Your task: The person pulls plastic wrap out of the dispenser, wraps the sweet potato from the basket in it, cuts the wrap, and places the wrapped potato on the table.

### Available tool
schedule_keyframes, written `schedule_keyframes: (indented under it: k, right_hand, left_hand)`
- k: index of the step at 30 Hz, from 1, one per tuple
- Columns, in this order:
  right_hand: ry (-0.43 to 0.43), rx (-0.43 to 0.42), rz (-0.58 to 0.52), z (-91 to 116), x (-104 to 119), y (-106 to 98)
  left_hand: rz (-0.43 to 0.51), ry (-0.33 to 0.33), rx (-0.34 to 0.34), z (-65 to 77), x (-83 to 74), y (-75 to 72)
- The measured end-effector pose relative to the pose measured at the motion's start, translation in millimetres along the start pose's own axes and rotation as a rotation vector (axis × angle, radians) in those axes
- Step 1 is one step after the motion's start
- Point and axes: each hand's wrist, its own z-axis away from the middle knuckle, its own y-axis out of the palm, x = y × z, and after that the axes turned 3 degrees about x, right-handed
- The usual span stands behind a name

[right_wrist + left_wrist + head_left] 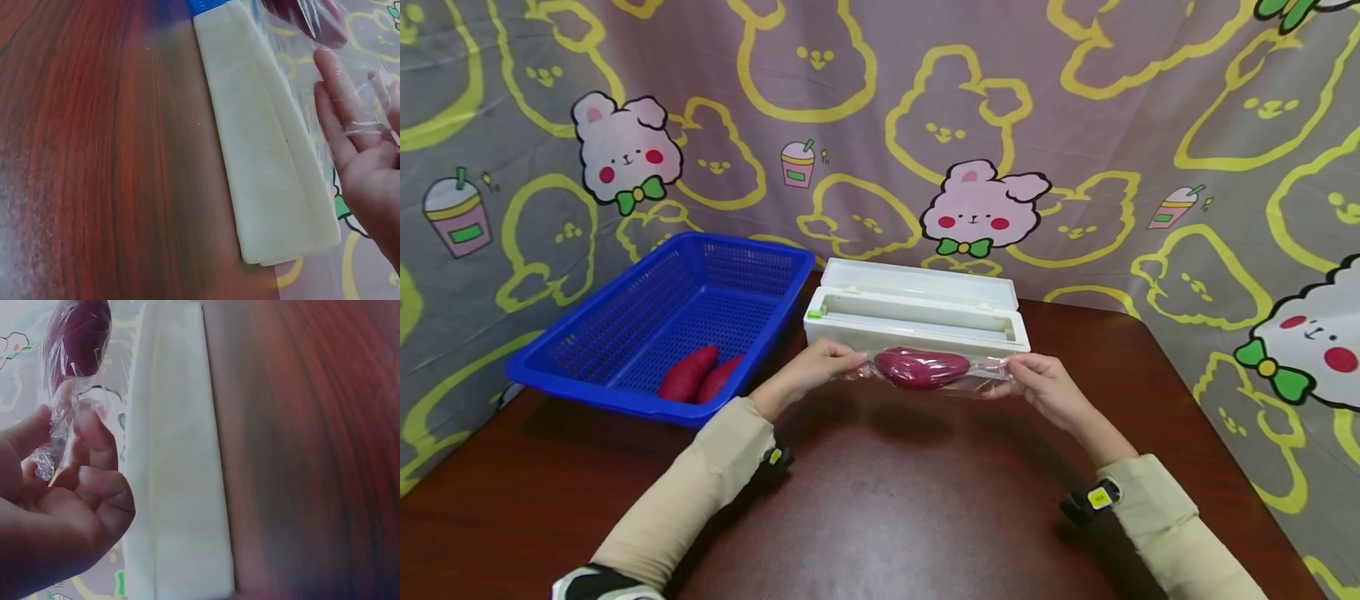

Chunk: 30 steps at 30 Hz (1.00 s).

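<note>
My left hand (811,367) and right hand (1043,383) pinched the cling film (992,367) ends, holding the wrapped sweet potato (921,367) just before the dispenser (917,312); ends seemed unsealed, two lay in the basket (625,333) beside it.

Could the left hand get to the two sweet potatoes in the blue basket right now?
Probably not at once: the left hand pinches one end of the cling film round the wrapped sweet potato. The path itself looks free; the basket is open-topped, the two sweet potatoes lie uncovered beside that hand.
</note>
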Motion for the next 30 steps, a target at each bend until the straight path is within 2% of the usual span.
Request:
schedule_keyframes:
  k: [5, 10, 14, 16, 18, 20, 22, 25, 30]
  right_hand:
    - [0.014, -0.078, -0.015, -7, -4, 4]
    - [0.018, -0.123, 0.036, -15, -3, 8]
    - [0.081, -0.11, 0.21, -22, -1, 14]
    - [0.109, -0.079, 0.341, -25, -2, 16]
    - [0.117, -0.046, 0.469, -27, -3, 18]
    - [0.106, -0.023, 0.553, -30, -4, 21]
    - [0.108, -0.034, 0.611, -33, -4, 22]
    - [0.122, -0.058, 0.624, -36, -2, 22]
    - [0.131, -0.041, 0.699, -44, -1, 20]
  left_hand:
    - [0.057, -0.054, -0.034, -4.6, 2.4, 2.4]
    - [0.029, -0.021, -0.076, -10.8, -1.7, 8.2]
    - [-0.022, 0.002, -0.123, -17.2, -7.7, 13.5]
    - [-0.037, -0.002, -0.128, -19.5, -9.0, 15.4]
    - [-0.047, -0.014, -0.111, -21.0, -8.8, 16.3]
    - [-0.049, -0.024, -0.092, -22.1, -8.0, 16.3]
    - [-0.055, -0.019, -0.07, -22.9, -6.9, 15.6]
    - [-0.127, 0.006, -0.056, -24.9, -6.1, 13.7]
    - [-0.374, 0.052, -0.041, -31.8, -6.1, 11.1]
